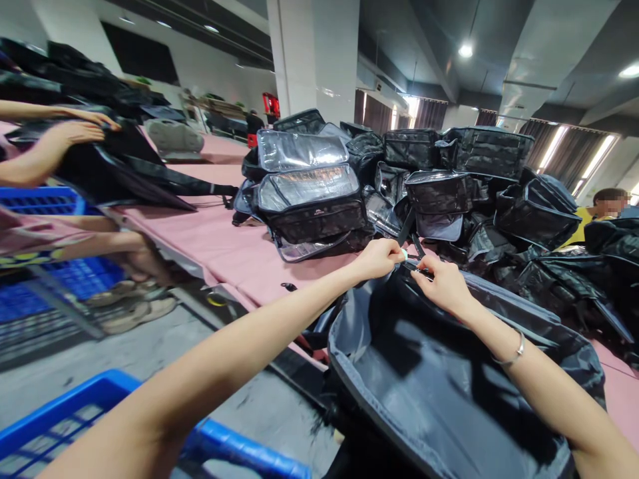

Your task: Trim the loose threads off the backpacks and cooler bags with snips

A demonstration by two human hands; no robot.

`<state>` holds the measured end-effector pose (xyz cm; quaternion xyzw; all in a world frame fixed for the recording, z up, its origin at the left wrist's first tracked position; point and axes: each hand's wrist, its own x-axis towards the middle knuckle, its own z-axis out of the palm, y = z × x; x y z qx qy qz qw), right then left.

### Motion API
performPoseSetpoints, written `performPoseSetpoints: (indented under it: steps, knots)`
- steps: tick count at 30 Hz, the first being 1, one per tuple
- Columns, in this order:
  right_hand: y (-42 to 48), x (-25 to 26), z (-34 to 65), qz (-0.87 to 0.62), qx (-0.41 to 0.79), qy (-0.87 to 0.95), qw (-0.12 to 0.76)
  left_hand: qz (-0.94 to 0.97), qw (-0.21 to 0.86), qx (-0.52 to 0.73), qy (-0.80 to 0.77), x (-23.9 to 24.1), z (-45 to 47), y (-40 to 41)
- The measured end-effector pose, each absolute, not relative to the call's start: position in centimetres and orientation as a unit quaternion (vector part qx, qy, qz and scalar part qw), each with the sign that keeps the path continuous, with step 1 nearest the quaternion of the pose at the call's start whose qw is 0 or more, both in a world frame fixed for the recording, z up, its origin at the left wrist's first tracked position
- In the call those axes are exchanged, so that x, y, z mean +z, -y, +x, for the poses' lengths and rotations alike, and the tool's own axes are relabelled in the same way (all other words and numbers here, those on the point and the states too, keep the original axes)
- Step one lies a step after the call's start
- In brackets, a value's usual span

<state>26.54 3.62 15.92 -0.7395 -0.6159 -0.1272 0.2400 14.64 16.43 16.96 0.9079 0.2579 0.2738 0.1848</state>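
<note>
A large open black bag (449,392) with a grey lining lies in front of me, its mouth facing up. Above its far rim my two hands work close together. My left hand (380,258) pinches a black strap (408,226), and a small pale-green bit shows at its fingertips. Fingers of my right hand (444,283) close on a small black buckle (423,271) at the strap; its exact shape is partly hidden. A loop of the strap stands up between the hands.
Black camouflage bags, some with silver lining (309,189), are heaped on the pink-covered table (234,246). A blue plastic crate (110,386) stands at lower left. A co-worker's hands (74,136) handle black fabric at far left. Another person (592,216) is at far right.
</note>
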Motion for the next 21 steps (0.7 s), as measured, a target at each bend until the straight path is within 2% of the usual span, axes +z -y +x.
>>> performPoseSetpoints:
  steps: [5,10,15,21]
  knots:
    - [-3.7,16.1,26.3,-0.745,-0.157,0.613,0.209,0.909,0.174,0.288,-0.246,17.0,14.7,-16.3]
    - [-3.9,16.2,26.5,-0.740,-0.133,0.616,0.235,0.916,0.137,0.286,-0.246,16.9,14.8,-16.1]
    - [-3.8,16.2,27.1,-0.735,-0.113,0.616,0.259,0.915,0.178,0.250,-0.263,17.3,15.1,-16.6]
    - [-3.2,17.1,27.3,-0.697,-0.064,0.607,0.377,0.914,0.213,0.222,-0.264,17.9,15.3,-16.9]
